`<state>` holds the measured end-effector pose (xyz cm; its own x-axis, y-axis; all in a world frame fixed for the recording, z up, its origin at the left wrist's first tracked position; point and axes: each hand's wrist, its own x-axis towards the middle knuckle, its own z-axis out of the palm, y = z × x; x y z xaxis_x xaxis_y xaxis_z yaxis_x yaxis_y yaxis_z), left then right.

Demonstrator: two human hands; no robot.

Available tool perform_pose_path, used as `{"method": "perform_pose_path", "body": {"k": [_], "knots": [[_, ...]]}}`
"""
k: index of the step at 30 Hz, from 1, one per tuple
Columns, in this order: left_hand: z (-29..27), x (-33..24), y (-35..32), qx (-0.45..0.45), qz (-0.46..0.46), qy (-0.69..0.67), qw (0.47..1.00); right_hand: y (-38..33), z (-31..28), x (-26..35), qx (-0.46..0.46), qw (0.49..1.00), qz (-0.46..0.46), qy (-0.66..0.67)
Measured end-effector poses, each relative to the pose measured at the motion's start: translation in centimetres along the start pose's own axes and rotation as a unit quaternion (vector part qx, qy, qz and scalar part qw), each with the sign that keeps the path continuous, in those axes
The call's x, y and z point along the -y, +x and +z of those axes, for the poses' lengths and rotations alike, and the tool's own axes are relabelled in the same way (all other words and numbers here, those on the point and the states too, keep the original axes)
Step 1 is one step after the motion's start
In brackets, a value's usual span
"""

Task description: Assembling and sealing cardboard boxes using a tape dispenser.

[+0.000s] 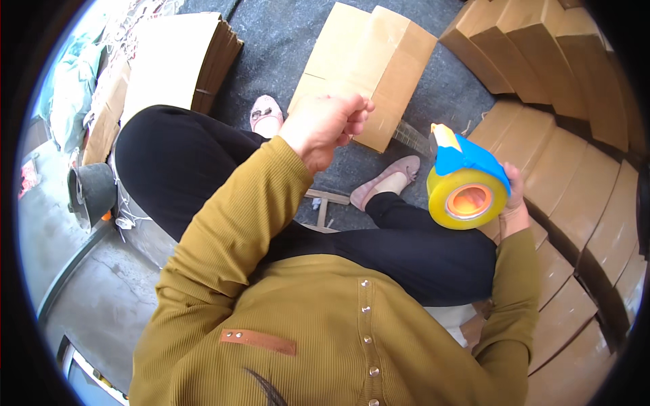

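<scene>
My left hand (330, 126) is curled into a loose fist, with nothing showing in its fingers. It is held over the near left part of a closed, flat-topped brown cardboard box (403, 64). My right hand (516, 203) grips a tape dispenser (477, 155) from its right side. The dispenser has a blue body and an orange-and-white front end, and carries a wide roll of yellow tape (443, 206) around an orange core. Its front end points up and left, above my right knee. Most of my right fingers are hidden behind the dispenser.
Stacked flattened cardboard (172, 57) stands at the far left. Rows of brown cartons (575, 183) line the right side. A dark bucket-like container (91, 193) is at the left. Dark matting (277, 40) covers the floor ahead, and a small wooden frame (323, 210) lies between my legs.
</scene>
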<state>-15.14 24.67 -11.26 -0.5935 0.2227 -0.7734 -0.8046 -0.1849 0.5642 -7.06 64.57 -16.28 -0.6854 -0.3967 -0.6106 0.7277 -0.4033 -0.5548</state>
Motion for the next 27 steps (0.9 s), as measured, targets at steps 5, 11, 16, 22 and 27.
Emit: {"method": "perform_pose_path", "body": {"k": [5,11,16,22,27], "knots": [[0.6,0.0,-0.7,0.005,-0.02,-0.072,0.997,0.0,2.1,-0.3,0.026,0.992,-0.008,0.122],[0.8,-0.1,-1.7,0.024,-0.005,-0.071,0.997,-0.8,-0.4,-0.3,0.002,0.997,-0.039,0.068],[2.0,-1.4,-4.9,0.085,0.044,-0.093,0.991,-1.2,3.1,0.3,-0.009,0.997,-0.045,0.06],[2.6,-2.9,-5.9,0.092,0.047,-0.107,0.989,-1.8,7.1,0.7,0.011,0.998,-0.051,0.037],[-0.8,0.9,-1.5,0.02,0.118,-0.002,0.993,-2.5,5.0,3.5,-0.04,0.967,-0.051,-0.246]]}}
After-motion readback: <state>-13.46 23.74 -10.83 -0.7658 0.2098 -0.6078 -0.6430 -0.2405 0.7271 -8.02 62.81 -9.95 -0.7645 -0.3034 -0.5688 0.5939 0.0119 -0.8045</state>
